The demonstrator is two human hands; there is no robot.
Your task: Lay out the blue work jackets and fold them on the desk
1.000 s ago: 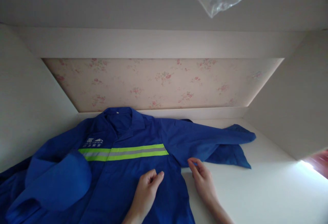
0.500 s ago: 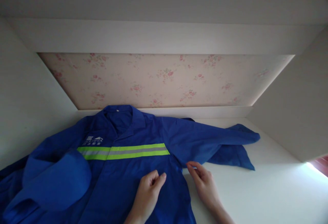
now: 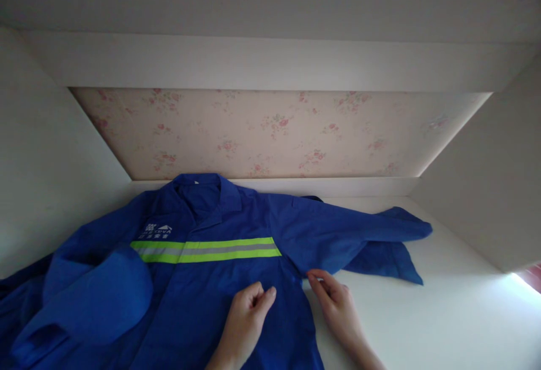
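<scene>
A blue work jacket with a yellow-and-grey reflective stripe is spread front-up across the left and middle of a white shelf surface, its collar against the back edge and one sleeve stretched toward the right side. The left hand is rested on the jacket's front, fingers curled together and pinched on the cloth. The right hand is laid at the jacket's right edge below the sleeve, fingers narrowly closed on the fabric. Floral wallpaper is seen behind.
</scene>
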